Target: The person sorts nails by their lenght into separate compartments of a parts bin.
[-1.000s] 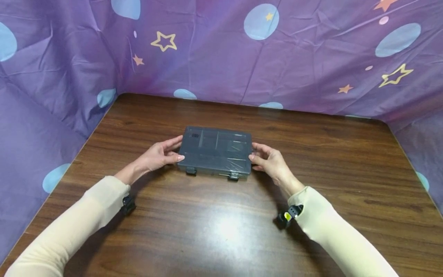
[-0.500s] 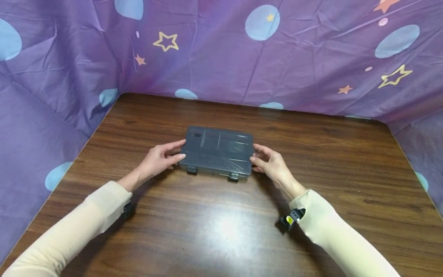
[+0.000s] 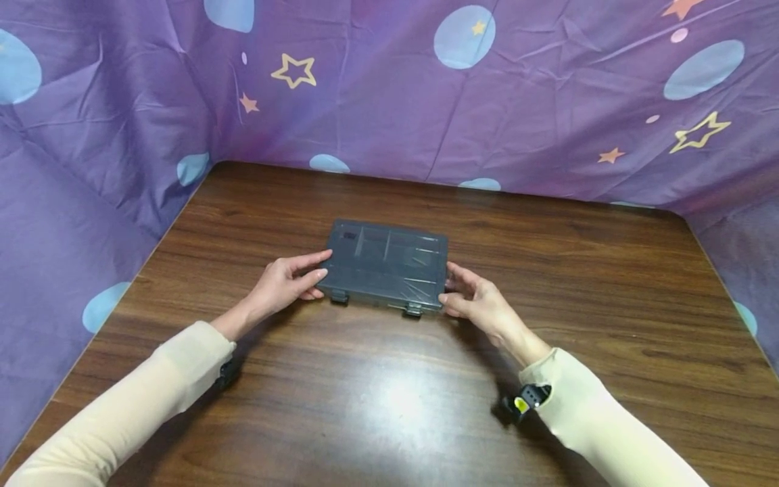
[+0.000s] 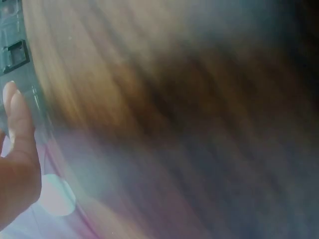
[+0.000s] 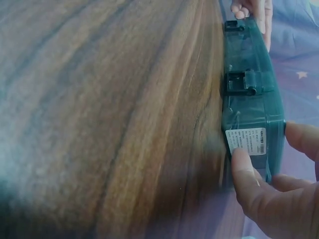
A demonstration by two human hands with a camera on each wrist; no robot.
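Note:
A dark translucent compartment box with a closed lid lies near the middle of the brown wooden table. Two latches line its near long side, and dividers show through the lid. My left hand holds its left short end, thumb and index fingertips at the lid's edge. At the opposite short end my right hand grips it, with the thumb by the near right corner. The right wrist view shows a white printed label on that end, one fingertip pressed on it. The left wrist view catches only part of the left hand and a latch.
The wooden table spreads around the box, with a bright light reflection in front of it. A purple cloth with stars and blue ovals hangs along the back and sides. Small black cameras sit at both wrists.
My right hand has slid toward the near right corner of the box. The left index fingertip has come lower along the left edge. The box itself hardly moves.

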